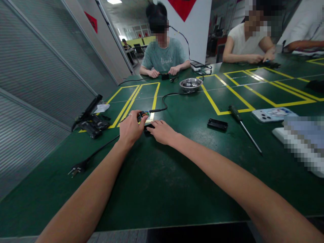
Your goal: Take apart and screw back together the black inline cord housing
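Observation:
My left hand (131, 128) is closed around a small circuit board (143, 115) with green and orange parts. A black cable (165, 103) leaves the board toward the right. From under the same hand a power cord with a plug (80, 167) runs down to the left. Beside it, the fingers of my right hand (162, 131) rest on a black plastic casing half (147, 130), which they partly cover. Another black casing half (217, 124) lies on the table to the right, hollow side up.
A screwdriver (245, 130) and a phone (274, 114) lie on the right. A metal bowl (190, 84) stands farther back. Black adapters in bags (93, 125) are piled at left. Across the green table (162, 189), co-workers handle black parts.

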### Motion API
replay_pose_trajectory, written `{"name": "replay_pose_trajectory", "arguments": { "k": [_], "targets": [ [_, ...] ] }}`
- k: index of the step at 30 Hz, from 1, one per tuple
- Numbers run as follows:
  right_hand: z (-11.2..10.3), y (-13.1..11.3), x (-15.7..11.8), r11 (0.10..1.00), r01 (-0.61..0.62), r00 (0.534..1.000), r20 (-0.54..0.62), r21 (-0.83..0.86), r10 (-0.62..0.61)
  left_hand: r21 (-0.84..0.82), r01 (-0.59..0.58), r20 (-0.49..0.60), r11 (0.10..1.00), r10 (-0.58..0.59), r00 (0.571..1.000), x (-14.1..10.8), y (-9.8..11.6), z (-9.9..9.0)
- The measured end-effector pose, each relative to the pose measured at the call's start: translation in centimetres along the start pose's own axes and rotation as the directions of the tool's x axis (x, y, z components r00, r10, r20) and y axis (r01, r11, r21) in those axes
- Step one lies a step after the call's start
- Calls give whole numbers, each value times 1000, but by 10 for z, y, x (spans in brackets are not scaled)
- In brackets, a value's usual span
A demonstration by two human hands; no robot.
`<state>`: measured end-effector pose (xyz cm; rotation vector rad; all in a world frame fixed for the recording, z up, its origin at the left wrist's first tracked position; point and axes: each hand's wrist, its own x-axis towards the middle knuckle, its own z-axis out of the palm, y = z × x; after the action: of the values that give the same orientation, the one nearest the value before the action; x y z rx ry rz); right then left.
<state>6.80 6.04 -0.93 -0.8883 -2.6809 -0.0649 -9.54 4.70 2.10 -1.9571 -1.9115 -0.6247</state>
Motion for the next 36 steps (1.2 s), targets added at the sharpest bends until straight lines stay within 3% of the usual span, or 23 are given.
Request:
{"name": "replay_pose_trajectory", "arguments": {
  "k": [4,9,12,14,18,24,28,30,32,34,36],
  "targets": [
    [-19,20,-33,1000,-9,1000,12,-15,9,-18,-67,38,998,68,997,-3,13,-7],
    [-50,48,-118,996,-65,998,23,-54,66,-47,-182,134,982,186,973,-13,43,-15],
    [-68,51,-164,995,-101,995,10,26,101,-63,-259,179,964,266,947,-22,61,-19],
    [-78,46,-180,986,-103,995,0,130,103,-87,-301,192,950,313,930,-28,70,-21],
    [-89,31,-183,962,-27,996,-78,273,50,-138,-331,165,933,351,922,-37,79,-23],
    [-86,32,-183,947,-7,1000,28,322,-2,-205,-372,142,905,404,904,-43,83,-21],
    [-92,42,-185,932,-44,990,-110,359,89,-243,-403,145,882,444,884,-47,87,-24],
    [-94,45,-184,943,-62,965,-222,326,140,-295,-448,144,844,503,852,-50,92,-28],
    [-95,47,-184,955,-52,947,-289,293,140,-391,-506,144,769,594,792,-55,97,-32],
    [-94,47,-184,958,-12,955,-279,287,96,-482,-516,148,708,646,748,-59,101,-34],
    [-92,46,-185,955,10,971,-231,296,61,-539,-492,165,684,658,735,-61,105,-35]
  ]
}}
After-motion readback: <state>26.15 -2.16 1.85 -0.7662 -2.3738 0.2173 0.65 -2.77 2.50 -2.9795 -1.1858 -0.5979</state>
